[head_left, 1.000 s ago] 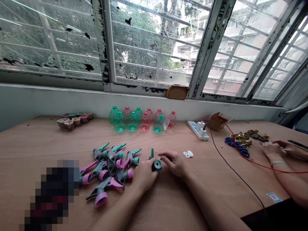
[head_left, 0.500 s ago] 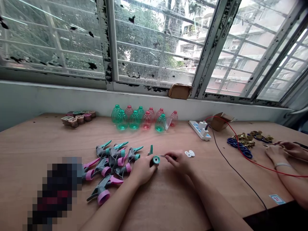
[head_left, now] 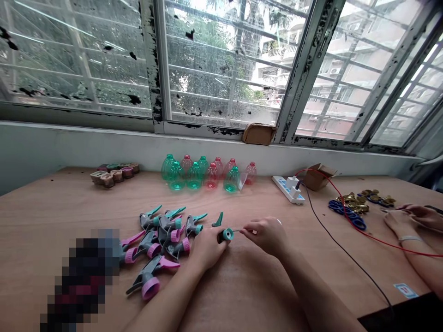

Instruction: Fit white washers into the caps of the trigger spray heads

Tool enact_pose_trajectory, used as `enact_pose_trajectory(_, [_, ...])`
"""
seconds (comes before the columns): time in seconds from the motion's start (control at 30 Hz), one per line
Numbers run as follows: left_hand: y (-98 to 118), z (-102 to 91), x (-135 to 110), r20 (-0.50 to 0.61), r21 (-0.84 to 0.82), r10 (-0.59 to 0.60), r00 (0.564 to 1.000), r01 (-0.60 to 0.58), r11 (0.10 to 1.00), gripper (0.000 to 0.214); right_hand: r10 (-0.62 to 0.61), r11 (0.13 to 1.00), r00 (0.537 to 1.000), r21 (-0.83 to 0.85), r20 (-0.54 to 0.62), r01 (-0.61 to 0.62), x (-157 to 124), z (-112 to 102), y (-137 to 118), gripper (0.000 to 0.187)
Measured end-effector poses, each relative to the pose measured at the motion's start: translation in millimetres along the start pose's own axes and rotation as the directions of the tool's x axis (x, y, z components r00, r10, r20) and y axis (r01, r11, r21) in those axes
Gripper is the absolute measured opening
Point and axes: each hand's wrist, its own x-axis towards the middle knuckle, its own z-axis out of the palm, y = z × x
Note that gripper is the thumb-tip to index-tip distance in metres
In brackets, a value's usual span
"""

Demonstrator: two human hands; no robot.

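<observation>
My left hand (head_left: 207,249) grips a grey spray trigger head with a green collar (head_left: 228,234), whose round opening faces me and whose green lever (head_left: 219,219) points up. Between the fingers of my right hand (head_left: 265,235) is a thin metal tool (head_left: 236,230), which looks like tweezers. Its tip is close to the collar; whether they touch I cannot tell. The white discs (head_left: 278,221) are mostly hidden behind my right hand. Left of my left hand lie several spray trigger heads (head_left: 151,287) with pink or green collars and levers.
Green and pink clear bottles (head_left: 194,177) stand by the wall. A power strip (head_left: 288,189) and cardboard box (head_left: 315,177) are to their right. A red cable (head_left: 372,237) crosses toward a co-worker's hands (head_left: 398,222), near gold and blue parts (head_left: 348,212). Small containers (head_left: 107,179) sit back left.
The tool's tip has drawn back slightly from the collar. My right hand has shifted right and turned, now covering most of the white discs. The left hand still grips the trigger head.
</observation>
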Motion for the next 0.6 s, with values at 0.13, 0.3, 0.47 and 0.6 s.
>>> enact_pose_trajectory(0.13, [0,0.5,1,-0.002,0.009,-0.008,1.000,0.008,1.000,0.017,0.030,0.998,0.998,-0.061,0.052,-0.027,0,-3,-5,0.038])
enact_pose_trajectory(0.3, [3,-0.1,1,0.010,0.040,-0.006,1.000,0.005,0.999,0.018,0.043,0.992,0.997,-0.123,0.060,-0.035,-1,-7,-14,0.037])
enact_pose_trajectory(0.47, [2,0.4,1,0.031,0.062,0.045,0.999,-0.047,0.997,0.020,0.015,0.997,0.991,-0.071,0.133,-0.005,0,-8,-11,0.034])
enact_pose_trajectory(0.6, [0,0.5,1,0.068,0.011,0.136,0.988,-0.137,0.990,0.025,-0.027,0.998,0.987,0.062,0.159,0.017,-1,-4,3,0.031])
